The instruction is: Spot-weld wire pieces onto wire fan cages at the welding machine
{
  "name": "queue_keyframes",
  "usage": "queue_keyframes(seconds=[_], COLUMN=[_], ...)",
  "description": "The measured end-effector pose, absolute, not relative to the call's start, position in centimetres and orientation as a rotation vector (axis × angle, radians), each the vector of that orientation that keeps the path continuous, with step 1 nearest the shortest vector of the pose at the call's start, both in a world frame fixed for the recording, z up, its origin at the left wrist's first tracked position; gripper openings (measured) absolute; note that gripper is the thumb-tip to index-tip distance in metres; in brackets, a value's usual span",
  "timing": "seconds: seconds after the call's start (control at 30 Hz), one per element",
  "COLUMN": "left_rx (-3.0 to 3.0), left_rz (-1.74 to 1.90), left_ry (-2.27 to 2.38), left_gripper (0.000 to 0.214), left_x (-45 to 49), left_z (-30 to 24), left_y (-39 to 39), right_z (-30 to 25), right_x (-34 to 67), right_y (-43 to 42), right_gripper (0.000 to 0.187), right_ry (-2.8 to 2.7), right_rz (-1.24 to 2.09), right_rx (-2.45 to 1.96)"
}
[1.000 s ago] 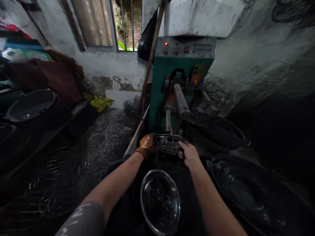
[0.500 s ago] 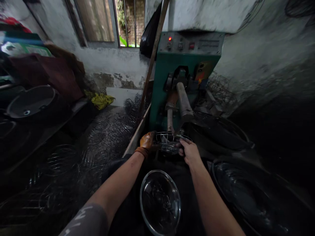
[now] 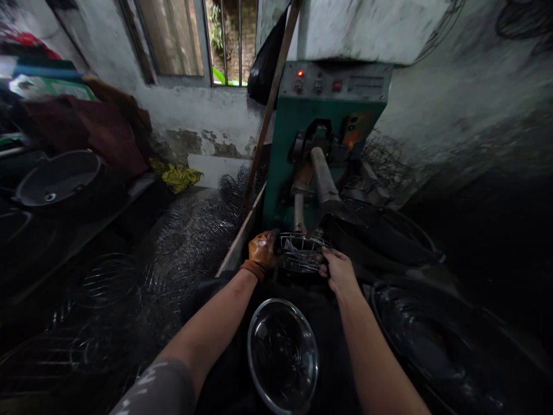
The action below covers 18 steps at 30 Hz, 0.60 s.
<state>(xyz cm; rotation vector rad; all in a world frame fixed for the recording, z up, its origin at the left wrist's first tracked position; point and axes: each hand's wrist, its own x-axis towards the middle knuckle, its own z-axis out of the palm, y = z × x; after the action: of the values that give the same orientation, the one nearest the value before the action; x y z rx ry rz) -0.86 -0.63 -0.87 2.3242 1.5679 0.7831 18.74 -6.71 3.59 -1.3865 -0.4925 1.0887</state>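
Before me, an orange-brown glove [image 3: 261, 249], darkly smudged, meets a silvery wire frame [image 3: 302, 263] patterned in thin crossing lines. The machine [image 3: 290, 118] is deep green, its panel [image 3: 367, 74] grey with one glowing red light [image 3: 300, 73]. Nearby: a silver-rimmed dark bowl [image 3: 263, 329], a grey sleeve [image 3: 170, 389] marked white, a yellow cloth [image 3: 180, 176], a mottled grey-white wall [image 3: 207, 109].

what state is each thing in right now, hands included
left hand: gloved, closed on the wire basket's rim
right hand: bare, gripping the other side
wire basket: held up between both hands
green machine: red light lit
metal bowl: upright, small dark pieces inside
yellow cloth: crumpled
black bag: hanging
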Motion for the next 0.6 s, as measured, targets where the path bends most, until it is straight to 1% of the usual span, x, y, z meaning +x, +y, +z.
queue_keyframes(seconds=[0.2,0.47,0.53,0.6], left_rx=[2.377,2.358,2.246,2.128], left_rz=[0.812,0.859,0.803,0.637], left_ry=[1.560,1.532,1.601,1.669], left_gripper=[0.083,0.086,0.086,0.083], left_x=[-0.6,-0.6,-0.9,-1.2], left_z=[-0.6,-0.8,-0.7,-0.3], left_y=[-0.9,-1.3,-1.5,-1.7], right_z=[3.5,3.5,3.5,3.5], right_x=[19.4,19.4,19.4,19.5], right_y=[-6.6,-6.6,-6.6,-6.6], right_gripper=[0.038,0.035,0.034,0.034], right_ry=[-0.457,-0.454,-0.455,-0.455], right_rz=[1.066,1.061,1.075,1.077], right_rx=[-1.375,-1.398,-1.394,-1.390])
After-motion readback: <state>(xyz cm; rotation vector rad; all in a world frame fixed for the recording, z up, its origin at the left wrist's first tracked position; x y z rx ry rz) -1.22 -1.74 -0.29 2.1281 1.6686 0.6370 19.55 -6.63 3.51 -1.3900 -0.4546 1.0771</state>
